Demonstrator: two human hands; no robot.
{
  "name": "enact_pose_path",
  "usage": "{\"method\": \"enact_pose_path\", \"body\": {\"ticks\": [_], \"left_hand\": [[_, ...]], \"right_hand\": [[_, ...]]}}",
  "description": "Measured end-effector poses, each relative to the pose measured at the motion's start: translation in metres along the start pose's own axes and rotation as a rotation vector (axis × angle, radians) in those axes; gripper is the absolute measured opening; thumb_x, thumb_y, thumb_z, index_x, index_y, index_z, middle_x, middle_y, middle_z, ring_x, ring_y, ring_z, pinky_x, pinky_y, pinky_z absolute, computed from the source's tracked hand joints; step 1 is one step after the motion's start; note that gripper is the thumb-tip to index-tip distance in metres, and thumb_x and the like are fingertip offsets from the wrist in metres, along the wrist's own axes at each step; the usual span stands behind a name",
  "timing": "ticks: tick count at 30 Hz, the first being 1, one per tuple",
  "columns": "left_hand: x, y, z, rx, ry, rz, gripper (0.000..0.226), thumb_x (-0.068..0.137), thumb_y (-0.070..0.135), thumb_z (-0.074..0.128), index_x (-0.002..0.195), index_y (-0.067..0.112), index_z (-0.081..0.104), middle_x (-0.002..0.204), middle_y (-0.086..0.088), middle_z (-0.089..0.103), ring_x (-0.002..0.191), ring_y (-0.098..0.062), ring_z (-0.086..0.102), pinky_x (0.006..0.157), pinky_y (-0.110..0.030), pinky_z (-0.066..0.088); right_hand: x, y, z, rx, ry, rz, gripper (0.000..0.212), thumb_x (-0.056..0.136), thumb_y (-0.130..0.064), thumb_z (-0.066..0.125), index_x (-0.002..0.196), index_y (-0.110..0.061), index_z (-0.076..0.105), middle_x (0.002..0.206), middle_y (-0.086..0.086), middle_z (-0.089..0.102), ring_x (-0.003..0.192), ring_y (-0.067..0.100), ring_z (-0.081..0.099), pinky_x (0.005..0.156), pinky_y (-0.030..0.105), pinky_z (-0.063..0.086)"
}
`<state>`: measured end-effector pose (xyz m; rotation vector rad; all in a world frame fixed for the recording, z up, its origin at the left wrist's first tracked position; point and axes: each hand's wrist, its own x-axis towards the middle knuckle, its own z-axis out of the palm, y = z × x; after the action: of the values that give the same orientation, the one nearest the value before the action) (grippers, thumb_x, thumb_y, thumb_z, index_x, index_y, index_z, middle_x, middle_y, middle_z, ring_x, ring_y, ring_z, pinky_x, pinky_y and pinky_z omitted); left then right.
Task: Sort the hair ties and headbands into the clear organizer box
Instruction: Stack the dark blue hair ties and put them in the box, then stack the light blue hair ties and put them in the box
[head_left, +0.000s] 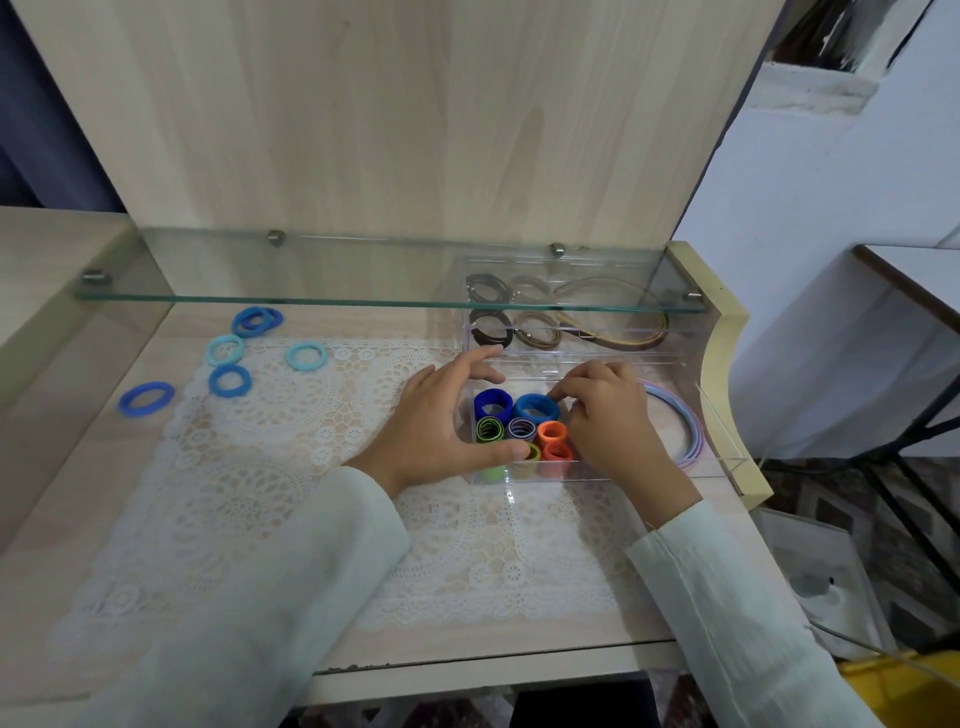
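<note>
Organizer box (587, 358): sits at the right end of the tabletop (467, 644), just beside the raised side edge, rear compartment under the glass shelf (363, 299). Left hand (441, 421): curves round the box's left front corner, thumb on the front wall. Right hand (608, 415): pinches a blue hair tie (537, 408) in the front compartment. Loose blue hair ties (229, 380): lie well apart on the left, with open lace mat (291, 467) between.
</note>
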<state>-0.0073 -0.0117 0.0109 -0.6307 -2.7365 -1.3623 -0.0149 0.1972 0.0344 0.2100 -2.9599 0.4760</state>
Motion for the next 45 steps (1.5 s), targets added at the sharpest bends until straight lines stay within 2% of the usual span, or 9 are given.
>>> {"method": "enact_pose_path", "body": {"ticks": [3,10,15,20,28,31,34,39,45], "left_hand": [[0.0,-0.003,-0.005,-0.077,-0.032,-0.025,0.087,0.071,0.08,0.057,0.146,0.045,0.027,0.131,0.026,0.054,0.132,-0.006,0.043,0.114,-0.051,0.03],[-0.015,-0.006,-0.009,0.104,-0.032,0.014,0.069,0.088,0.068,0.037,0.149,0.039,0.026,0.151,0.021,0.04,0.135,-0.001,0.039,0.113,-0.045,0.035],[-0.027,-0.01,-0.014,0.17,0.033,0.03,0.049,0.103,0.049,0.034,0.15,0.036,0.028,0.142,0.014,0.05,0.101,0.009,0.054,0.107,-0.039,0.038],[-0.038,-0.024,-0.027,0.332,0.208,0.012,0.046,0.103,0.04,0.036,0.147,0.028,0.036,0.151,0.01,0.04,0.133,-0.008,0.041,0.112,-0.037,0.032],[-0.051,-0.045,-0.055,0.595,0.37,-0.216,0.054,0.096,0.044,0.034,0.145,0.023,0.04,0.152,-0.001,0.041,0.142,-0.02,0.033,0.118,-0.047,0.023],[-0.057,-0.054,-0.061,0.639,0.397,-0.323,0.052,0.099,0.037,0.044,0.148,0.021,0.037,0.16,-0.004,0.027,0.15,-0.025,0.017,0.12,-0.046,0.01],[-0.064,-0.058,-0.067,0.667,0.42,-0.37,0.052,0.098,0.036,0.045,0.147,0.019,0.039,0.161,-0.006,0.026,0.151,-0.027,0.014,0.121,-0.048,0.007],[-0.08,-0.069,-0.079,0.719,0.444,-0.436,0.067,0.086,0.048,0.028,0.142,0.015,0.047,0.156,-0.012,0.036,0.147,-0.033,0.026,0.116,-0.055,0.018],[-0.094,-0.083,-0.09,0.782,0.46,-0.476,0.061,0.086,0.042,0.036,0.131,0.007,0.059,0.143,-0.018,0.052,0.132,-0.041,0.047,0.105,-0.061,0.033]], "right_hand": [[0.0,0.0,0.001,0.005,-0.007,0.008,0.034,0.093,-0.007,0.046,0.113,-0.022,0.069,0.122,-0.002,0.058,0.117,0.022,0.035,0.092,0.033,0.029],[-0.001,-0.001,0.001,0.032,0.04,0.007,0.039,0.089,-0.002,0.047,0.116,-0.023,0.066,0.124,0.0,0.059,0.119,0.024,0.038,0.096,0.037,0.033],[-0.001,-0.002,-0.001,-0.024,0.07,0.001,0.042,0.087,-0.001,0.047,0.118,-0.024,0.065,0.123,0.0,0.059,0.117,0.023,0.043,0.094,0.037,0.036],[0.001,-0.007,-0.007,0.04,0.087,0.055,0.037,0.089,-0.004,0.048,0.118,-0.022,0.063,0.12,0.0,0.06,0.1,0.019,0.055,0.081,0.037,0.052],[-0.005,-0.06,0.001,0.126,0.249,-0.165,0.034,0.088,-0.008,0.054,0.12,-0.013,0.063,0.114,0.006,0.063,0.103,0.024,0.055,0.085,0.037,0.049],[-0.011,-0.087,0.012,0.176,0.201,-0.245,0.036,0.087,-0.009,0.054,0.122,-0.013,0.062,0.114,0.005,0.061,0.106,0.023,0.052,0.09,0.037,0.046],[-0.017,-0.11,0.025,0.138,0.121,-0.326,0.039,0.087,-0.012,0.052,0.125,-0.014,0.058,0.12,0.005,0.056,0.113,0.022,0.048,0.095,0.036,0.041],[-0.019,-0.14,0.045,0.041,-0.024,-0.363,0.047,0.092,-0.021,0.048,0.139,-0.015,0.044,0.142,0.006,0.042,0.133,0.023,0.033,0.108,0.037,0.031],[-0.014,-0.155,0.067,-0.011,-0.092,-0.342,0.046,0.094,-0.028,0.042,0.139,-0.016,0.04,0.146,0.005,0.034,0.137,0.024,0.025,0.112,0.036,0.022]]}}
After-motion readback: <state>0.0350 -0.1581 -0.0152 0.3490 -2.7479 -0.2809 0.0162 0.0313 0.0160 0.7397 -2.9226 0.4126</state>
